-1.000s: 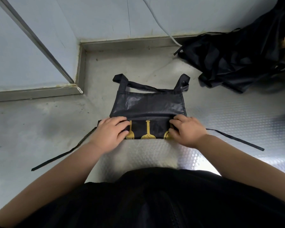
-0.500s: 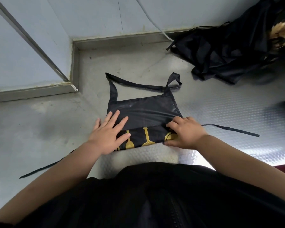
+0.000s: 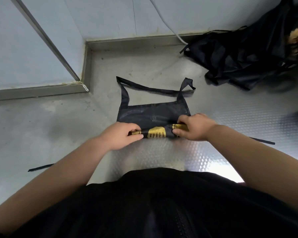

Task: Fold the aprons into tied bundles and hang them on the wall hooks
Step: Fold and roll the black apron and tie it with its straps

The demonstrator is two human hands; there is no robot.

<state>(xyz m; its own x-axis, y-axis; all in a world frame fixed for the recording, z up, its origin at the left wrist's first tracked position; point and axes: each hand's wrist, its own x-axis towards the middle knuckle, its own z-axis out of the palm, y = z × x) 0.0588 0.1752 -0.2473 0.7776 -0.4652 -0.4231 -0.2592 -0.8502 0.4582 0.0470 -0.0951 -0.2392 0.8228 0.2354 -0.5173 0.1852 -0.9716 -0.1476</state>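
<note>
A black apron [image 3: 151, 114] with a gold print lies flat on the steel counter [image 3: 41, 126], its neck strap [image 3: 153, 90] stretched out toward the wall. Its near edge is rolled into a narrow band showing the gold print. My left hand [image 3: 122, 135] pinches the left end of that roll. My right hand [image 3: 194, 127] grips the right end, fingers curled over the fabric. One waist tie [image 3: 261, 141] trails out to the right and the other waist tie [image 3: 41, 167] runs out to the left under my forearm.
A heap of more black aprons [image 3: 244, 55] sits at the back right against the wall. A white cable [image 3: 169, 28] runs down the wall to the counter. A raised steel ledge [image 3: 34, 90] borders the counter's back left corner.
The near edge of the apron has been rolled over into a tight band. My left hand went from lying flat on the cloth to pinching the roll; both hands moved slightly away from me.
</note>
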